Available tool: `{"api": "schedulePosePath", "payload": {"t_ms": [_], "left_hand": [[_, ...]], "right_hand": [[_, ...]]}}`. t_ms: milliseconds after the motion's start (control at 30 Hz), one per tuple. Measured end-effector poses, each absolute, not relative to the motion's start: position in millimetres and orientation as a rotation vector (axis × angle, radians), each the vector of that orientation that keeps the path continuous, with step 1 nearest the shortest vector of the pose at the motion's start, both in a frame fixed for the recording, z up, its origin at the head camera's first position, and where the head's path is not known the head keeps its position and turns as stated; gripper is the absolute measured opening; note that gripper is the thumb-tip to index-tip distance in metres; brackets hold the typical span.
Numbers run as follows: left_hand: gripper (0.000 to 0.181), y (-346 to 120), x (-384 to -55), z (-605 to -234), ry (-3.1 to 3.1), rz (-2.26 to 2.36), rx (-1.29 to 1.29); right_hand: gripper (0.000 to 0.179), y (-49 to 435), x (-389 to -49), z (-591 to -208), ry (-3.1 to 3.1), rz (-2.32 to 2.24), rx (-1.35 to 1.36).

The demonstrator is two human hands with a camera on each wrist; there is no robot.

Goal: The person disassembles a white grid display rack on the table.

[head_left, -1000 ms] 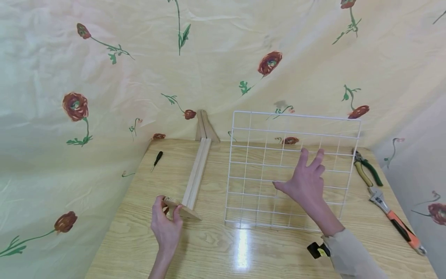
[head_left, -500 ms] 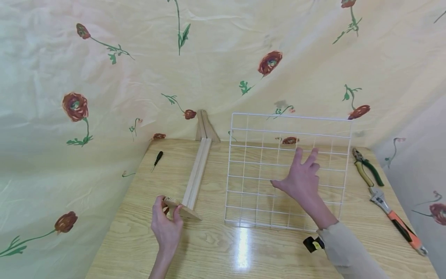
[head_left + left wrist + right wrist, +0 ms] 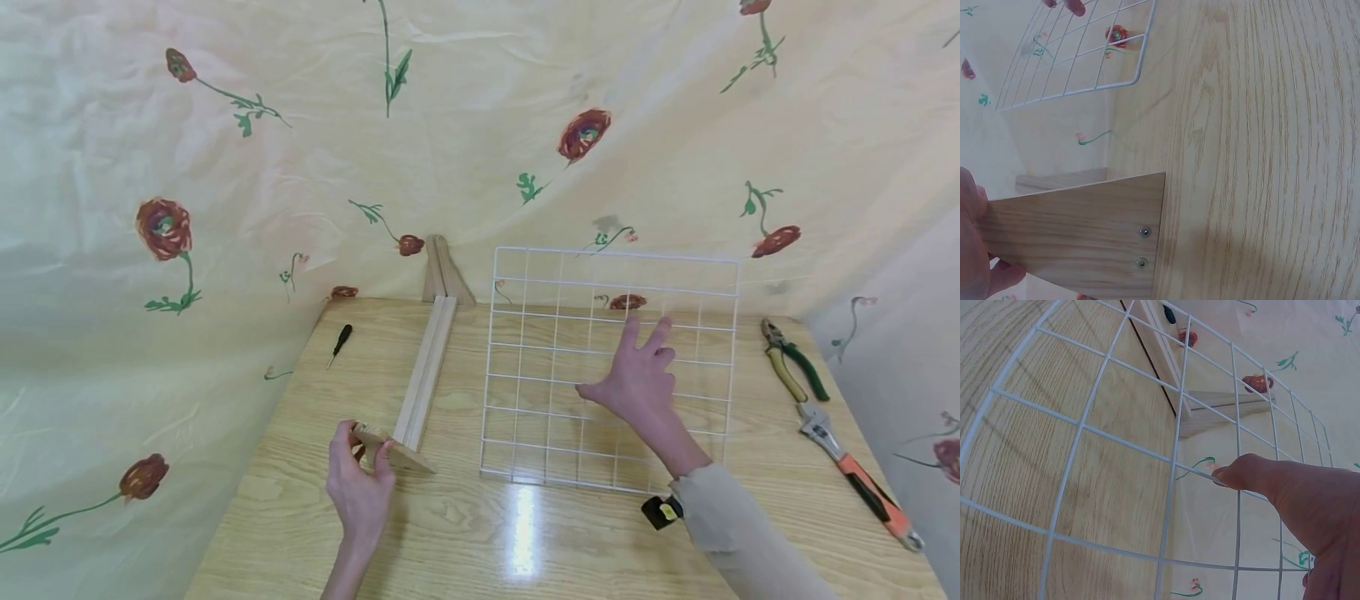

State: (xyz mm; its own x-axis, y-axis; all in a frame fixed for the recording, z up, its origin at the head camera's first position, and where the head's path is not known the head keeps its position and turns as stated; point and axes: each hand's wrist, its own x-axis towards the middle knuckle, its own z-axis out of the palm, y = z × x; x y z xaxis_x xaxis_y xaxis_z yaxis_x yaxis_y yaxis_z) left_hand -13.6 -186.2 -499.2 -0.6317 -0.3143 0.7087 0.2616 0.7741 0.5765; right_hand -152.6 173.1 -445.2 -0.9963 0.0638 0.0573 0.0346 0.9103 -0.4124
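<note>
My left hand (image 3: 360, 496) pinches the near wooden end board (image 3: 411, 459) between thumb and fingers. Two screw heads (image 3: 1145, 232) show on this board's face in the left wrist view. A grooved wooden rail (image 3: 425, 375) runs from it to a matching far end board (image 3: 448, 277) by the back cloth. To the right, a white wire grid panel (image 3: 489, 358) stands tilted above the table. My right hand (image 3: 641, 379) holds it with fingers spread across the wires. In the right wrist view, the thumb (image 3: 1244, 472) presses on a wire; the other fingers are mostly hidden.
A small black screwdriver (image 3: 342, 337) lies left of the rail. Pliers (image 3: 802, 367) with green and yellow handles and an orange-handled adjustable wrench (image 3: 858, 479) lie along the table's right edge. Flowered cloth (image 3: 480, 125) hangs behind the wood-grain table (image 3: 457, 542).
The right hand and the grid panel have shifted left toward the wooden rail, the panel's right edge travelling farthest. My left hand and the wooden frame have stayed put.
</note>
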Motion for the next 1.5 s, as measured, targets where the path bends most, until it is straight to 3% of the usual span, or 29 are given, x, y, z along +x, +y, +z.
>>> {"api": "schedulePosePath", "payload": {"t_ms": [1500], "left_hand": [[0.055,-186.7,-13.1,-500.4,-2.104,-0.854,0.057]], "right_hand": [[0.138,146.6,-184.9,-479.5,-3.248,0.579,-0.120]]}}
